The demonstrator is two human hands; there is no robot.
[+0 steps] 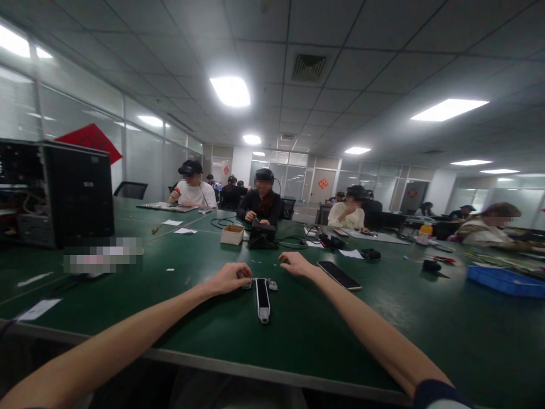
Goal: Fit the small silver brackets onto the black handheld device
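In the head view, a slim T-shaped device with a black strip in a white frame (263, 301) lies on the green tabletop (204, 343), between the 2 forearms and near the front edge. It has 2 small grey side pieces at its far end. The left hand (232, 278) has its fingers bent down and partly closed at the left side piece; whether it grips or only touches cannot be told. The right hand (294, 264), loosely curled and half open with nothing seen in it, is beyond the device to the right. A flat black rectangular phone-like slab (339, 275) lies just beside the right wrist. Farther back stands a small open brown cardboard box (232, 234), near a person in a black top (272, 207).
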